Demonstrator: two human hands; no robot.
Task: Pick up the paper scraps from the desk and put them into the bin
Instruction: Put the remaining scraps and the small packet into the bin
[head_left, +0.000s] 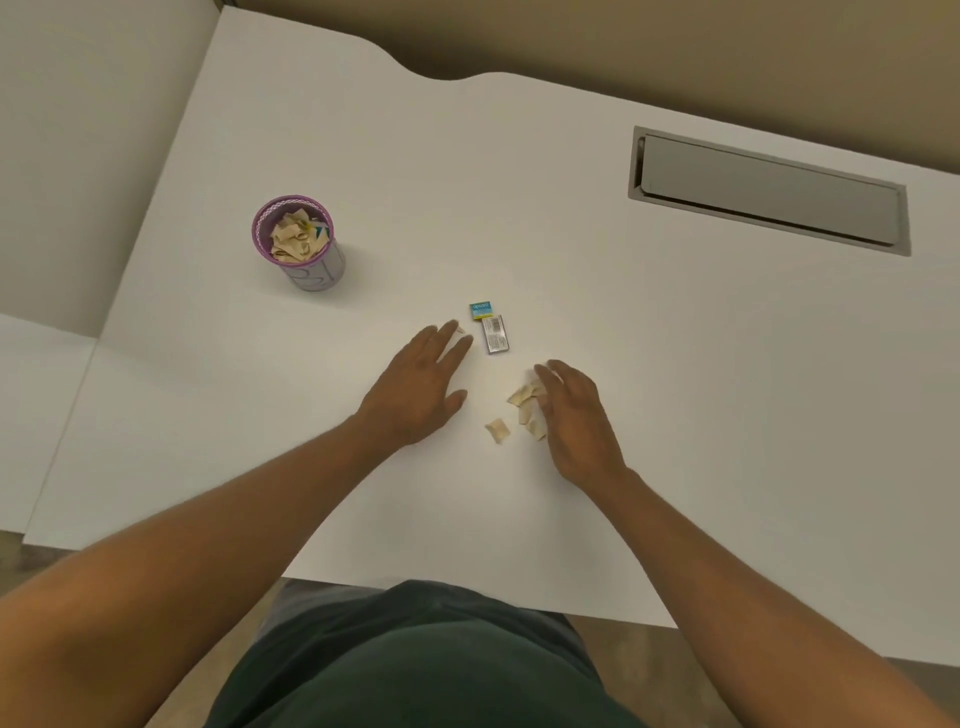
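A small purple mesh bin (311, 270) stands on the white desk (571, 234) at the left, holding several beige paper scraps (296, 236). My left hand (415, 387) lies flat and open on the desk, its fingertips at a tiny scrap (460, 329). My right hand (576, 415) rests to the right, fingers spread and touching a small heap of beige scraps (525, 402). One loose beige scrap (497, 430) lies between my hands. A blue printed scrap (480, 310) and a grey barcode scrap (495, 335) lie just beyond my left fingertips.
A grey cable-port flap (769, 189) is set into the desk at the far right. The desk's back edge curves along a tan wall. A lower white surface (47, 389) adjoins on the left. My dark green clothing shows at the near edge.
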